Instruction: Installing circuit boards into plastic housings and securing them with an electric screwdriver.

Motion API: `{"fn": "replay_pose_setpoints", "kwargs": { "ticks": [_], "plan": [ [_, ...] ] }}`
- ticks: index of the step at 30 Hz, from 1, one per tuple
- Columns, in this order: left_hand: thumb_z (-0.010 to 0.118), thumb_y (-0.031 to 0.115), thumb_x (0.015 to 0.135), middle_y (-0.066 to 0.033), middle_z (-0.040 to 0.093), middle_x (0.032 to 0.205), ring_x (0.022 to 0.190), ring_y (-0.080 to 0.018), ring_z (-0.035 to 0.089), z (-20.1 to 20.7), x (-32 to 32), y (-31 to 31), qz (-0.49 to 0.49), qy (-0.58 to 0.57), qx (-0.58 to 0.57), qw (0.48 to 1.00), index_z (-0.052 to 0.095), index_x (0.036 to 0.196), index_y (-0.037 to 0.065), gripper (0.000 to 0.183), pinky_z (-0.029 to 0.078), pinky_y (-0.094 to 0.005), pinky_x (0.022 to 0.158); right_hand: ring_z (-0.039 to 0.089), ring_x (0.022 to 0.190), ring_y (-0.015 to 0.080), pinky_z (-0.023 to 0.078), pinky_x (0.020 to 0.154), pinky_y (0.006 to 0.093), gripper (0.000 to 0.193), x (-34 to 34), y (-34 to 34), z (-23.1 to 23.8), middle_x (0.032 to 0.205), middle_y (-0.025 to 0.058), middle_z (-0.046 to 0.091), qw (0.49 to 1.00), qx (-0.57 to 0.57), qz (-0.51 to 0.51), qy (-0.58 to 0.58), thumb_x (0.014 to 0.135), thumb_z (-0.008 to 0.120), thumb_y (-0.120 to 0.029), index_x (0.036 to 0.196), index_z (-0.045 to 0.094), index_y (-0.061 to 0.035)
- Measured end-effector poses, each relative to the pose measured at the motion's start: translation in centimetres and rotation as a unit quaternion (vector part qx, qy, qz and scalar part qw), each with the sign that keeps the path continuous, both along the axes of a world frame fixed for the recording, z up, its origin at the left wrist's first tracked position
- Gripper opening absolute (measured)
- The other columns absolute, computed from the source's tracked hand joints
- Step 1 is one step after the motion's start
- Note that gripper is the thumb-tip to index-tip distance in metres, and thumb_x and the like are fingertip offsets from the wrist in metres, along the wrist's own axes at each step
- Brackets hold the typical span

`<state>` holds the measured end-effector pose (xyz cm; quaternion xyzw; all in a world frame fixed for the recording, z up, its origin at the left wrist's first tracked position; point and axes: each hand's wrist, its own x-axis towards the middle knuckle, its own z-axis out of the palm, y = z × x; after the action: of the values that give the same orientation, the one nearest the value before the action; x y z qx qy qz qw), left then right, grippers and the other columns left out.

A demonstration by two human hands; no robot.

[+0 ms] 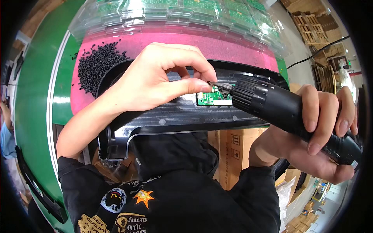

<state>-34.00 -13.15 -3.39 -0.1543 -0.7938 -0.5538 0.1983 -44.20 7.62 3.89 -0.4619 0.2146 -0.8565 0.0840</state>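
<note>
My right hand (328,116) is wrapped round a black electric screwdriver (279,103), held nearly level with its bit pointing left. At the bit's tip, the thumb and forefinger of my left hand (159,73) pinch what looks like a tiny black screw (210,82), partly hidden by the fingertips. Right beneath lies a green circuit board (213,100), its right side covered by the screwdriver's nose. The board sits inside a long black plastic housing (182,119) with raised edges. My left forearm crosses the housing's left end and hides part of it.
A heap of small black screws (99,64) lies on the pink mat (151,37), left of the housing. Clear plastic trays (175,17) with green boards stand behind. Another curved black part (39,190) rests on the green table (33,85). Below the table is a cardboard box (229,155).
</note>
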Motion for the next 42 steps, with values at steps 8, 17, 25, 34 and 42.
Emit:
{"fn": "replay_pose_setpoints", "kwargs": {
  "ticks": [8, 17, 25, 34, 42],
  "plan": [
    [0.068, -0.005, 0.082, -0.0099, 0.068, 0.089, 0.081, -0.0162, 0.066, -0.7, -0.5, 0.2, 0.004, -0.043, 0.01, 0.999, 0.069, 0.092, -0.003, 0.011, 0.052, -0.0262, 0.073, 0.05, 0.046, 0.0031, 0.038, 0.053, 0.0235, 0.049, -0.6, 0.6, 0.6, 0.085, -0.0057, 0.049, 0.987, 0.132, 0.034, 0.08, 0.065, 0.08, -0.037, 0.096, 0.049, -0.0142],
    [0.062, 0.004, 0.091, -0.0076, 0.064, 0.086, 0.079, -0.0155, 0.063, -1.7, -1.0, 0.4, -0.028, -0.155, -0.024, 0.987, 0.059, 0.094, -0.003, 0.008, 0.05, -0.0288, 0.071, 0.05, 0.045, 0.0063, 0.039, 0.054, 0.026, 0.054, -2.6, 1.7, -0.2, 0.087, -0.0025, 0.049, 0.98, 0.153, 0.052, 0.117, 0.067, 0.079, -0.044, 0.097, 0.049, -0.0121],
    [0.063, 0.008, 0.089, -0.0107, 0.058, 0.083, 0.079, -0.0298, 0.059, -1.6, -0.9, 0.5, -0.005, -0.121, -0.2, 0.972, 0.052, 0.093, 0.001, 0.014, 0.047, -0.0368, 0.07, 0.05, 0.058, 0.0133, 0.039, 0.064, 0.0335, 0.066, -6.6, 1.0, -2.4, 0.106, 0.0081, 0.051, 0.967, 0.22, 0.029, 0.124, 0.086, 0.054, -0.064, 0.114, 0.056, -0.004],
    [0.069, 0.012, 0.082, -0.0046, 0.068, 0.11, 0.087, -0.0255, 0.063, -2.2, -1.1, 0.8, -0.057, -0.065, -0.298, 0.951, 0.055, 0.092, 0.004, 0.018, 0.054, -0.0369, 0.068, 0.049, 0.056, 0.013, 0.039, 0.062, 0.0331, 0.06, -7.8, 0.7, -4.3, 0.101, 0.0087, 0.052, 0.968, 0.24, 0.0, 0.071, 0.091, 0.046, -0.062, 0.107, 0.056, -0.0053],
    [0.069, 0.009, 0.081, -0.0046, 0.068, 0.106, 0.083, -0.0256, 0.065, -2.5, -1.2, 0.8, -0.049, -0.075, -0.288, 0.954, 0.056, 0.092, 0.004, 0.017, 0.054, -0.0371, 0.066, 0.048, 0.055, 0.0136, 0.04, 0.063, 0.0341, 0.061, -8.2, 0.0, -4.7, 0.1, 0.0094, 0.052, 0.966, 0.249, 0.009, 0.062, 0.092, 0.044, -0.061, 0.107, 0.057, -0.0041]
  ]
}}
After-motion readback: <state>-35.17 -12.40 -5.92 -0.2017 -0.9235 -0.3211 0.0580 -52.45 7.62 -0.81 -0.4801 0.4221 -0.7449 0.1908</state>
